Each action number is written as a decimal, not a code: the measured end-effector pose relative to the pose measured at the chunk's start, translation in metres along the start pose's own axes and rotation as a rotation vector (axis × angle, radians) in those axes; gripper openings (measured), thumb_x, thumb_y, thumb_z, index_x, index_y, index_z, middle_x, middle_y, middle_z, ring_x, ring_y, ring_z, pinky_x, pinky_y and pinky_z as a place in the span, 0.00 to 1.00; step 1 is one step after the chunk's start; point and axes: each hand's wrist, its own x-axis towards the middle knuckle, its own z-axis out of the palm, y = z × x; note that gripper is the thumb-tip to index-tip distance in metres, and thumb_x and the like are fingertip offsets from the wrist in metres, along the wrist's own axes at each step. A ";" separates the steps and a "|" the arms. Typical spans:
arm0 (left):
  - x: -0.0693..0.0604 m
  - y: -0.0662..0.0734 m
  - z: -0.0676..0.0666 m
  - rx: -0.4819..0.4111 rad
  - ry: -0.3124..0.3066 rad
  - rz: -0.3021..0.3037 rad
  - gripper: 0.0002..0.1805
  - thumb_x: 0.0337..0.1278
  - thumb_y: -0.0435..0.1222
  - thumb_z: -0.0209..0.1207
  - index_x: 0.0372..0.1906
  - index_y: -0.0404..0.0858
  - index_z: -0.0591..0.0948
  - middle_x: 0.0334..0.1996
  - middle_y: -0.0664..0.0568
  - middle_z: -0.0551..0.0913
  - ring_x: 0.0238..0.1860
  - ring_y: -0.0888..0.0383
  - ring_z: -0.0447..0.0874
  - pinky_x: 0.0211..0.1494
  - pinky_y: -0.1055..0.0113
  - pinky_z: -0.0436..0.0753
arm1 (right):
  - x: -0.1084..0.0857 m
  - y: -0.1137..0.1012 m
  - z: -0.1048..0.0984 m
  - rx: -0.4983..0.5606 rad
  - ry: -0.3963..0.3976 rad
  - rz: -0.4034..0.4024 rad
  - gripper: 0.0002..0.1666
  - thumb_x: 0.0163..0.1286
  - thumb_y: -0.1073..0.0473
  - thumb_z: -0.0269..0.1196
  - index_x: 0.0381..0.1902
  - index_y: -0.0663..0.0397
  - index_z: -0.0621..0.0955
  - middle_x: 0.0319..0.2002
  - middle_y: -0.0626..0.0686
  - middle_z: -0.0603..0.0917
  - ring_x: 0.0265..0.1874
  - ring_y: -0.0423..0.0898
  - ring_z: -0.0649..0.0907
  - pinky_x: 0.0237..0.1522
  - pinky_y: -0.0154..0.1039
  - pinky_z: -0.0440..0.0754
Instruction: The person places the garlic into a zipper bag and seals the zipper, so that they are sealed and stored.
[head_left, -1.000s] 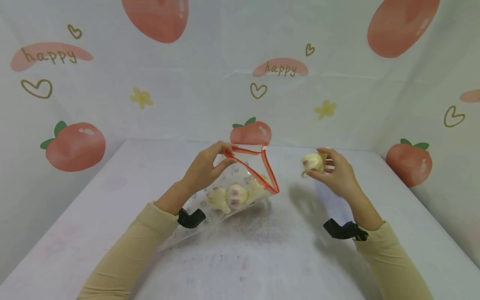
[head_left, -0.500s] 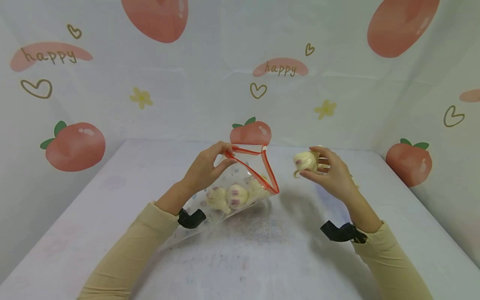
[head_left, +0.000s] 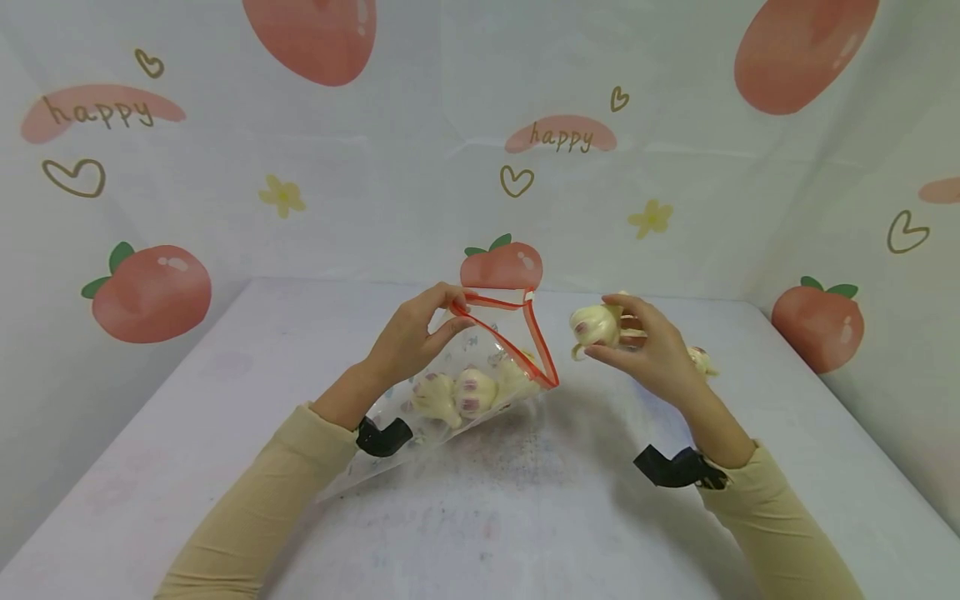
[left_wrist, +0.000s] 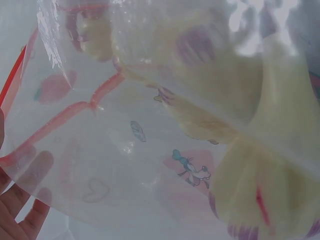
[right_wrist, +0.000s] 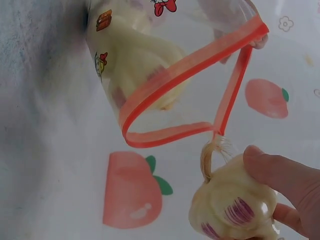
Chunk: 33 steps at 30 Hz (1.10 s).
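Note:
My left hand [head_left: 412, 333] pinches the red-trimmed rim of a clear printed zip bag [head_left: 480, 346], whose mouth gapes toward the right. Inside the bag lie several garlic bulbs [head_left: 475, 392], pale with purple streaks; the left wrist view shows them large through the plastic. My right hand [head_left: 651, 346] holds another garlic bulb [head_left: 596, 323] between thumb and fingers, a short way right of the bag's mouth. The right wrist view has this held bulb [right_wrist: 235, 200] just below the red rim [right_wrist: 175, 132], with its curled stem and roots pointing up.
One more garlic bulb [head_left: 700, 360] lies on the white table [head_left: 480, 517] behind my right wrist, partly hidden by it. A black wrist mount [head_left: 678, 467] sits on the right arm, another [head_left: 382, 437] on the left. A printed backdrop [head_left: 420, 167] rises behind the table.
My right hand has moved left with its garlic bulb, nearer the bag's mouth. The bulb on the table has come into view behind it. The left hand and bag have stayed still.

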 end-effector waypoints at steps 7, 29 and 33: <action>0.000 -0.001 0.001 -0.006 -0.001 -0.007 0.13 0.51 0.32 0.64 0.39 0.34 0.72 0.37 0.45 0.80 0.40 0.53 0.78 0.45 0.58 0.78 | 0.000 -0.002 0.004 0.019 -0.005 -0.018 0.40 0.52 0.61 0.72 0.62 0.57 0.69 0.55 0.60 0.74 0.51 0.55 0.78 0.49 0.49 0.79; 0.000 0.001 0.002 -0.024 -0.004 -0.030 0.13 0.52 0.32 0.63 0.39 0.33 0.73 0.39 0.43 0.81 0.41 0.51 0.79 0.46 0.52 0.78 | 0.001 -0.003 0.021 0.053 -0.061 -0.084 0.38 0.52 0.62 0.72 0.60 0.57 0.70 0.53 0.59 0.76 0.47 0.52 0.80 0.46 0.48 0.82; 0.001 0.001 0.002 -0.022 0.000 -0.021 0.13 0.52 0.32 0.64 0.39 0.33 0.73 0.37 0.44 0.80 0.41 0.51 0.79 0.46 0.53 0.78 | 0.000 -0.003 0.024 0.063 -0.076 -0.103 0.38 0.51 0.62 0.72 0.60 0.56 0.70 0.55 0.58 0.76 0.49 0.51 0.78 0.46 0.46 0.82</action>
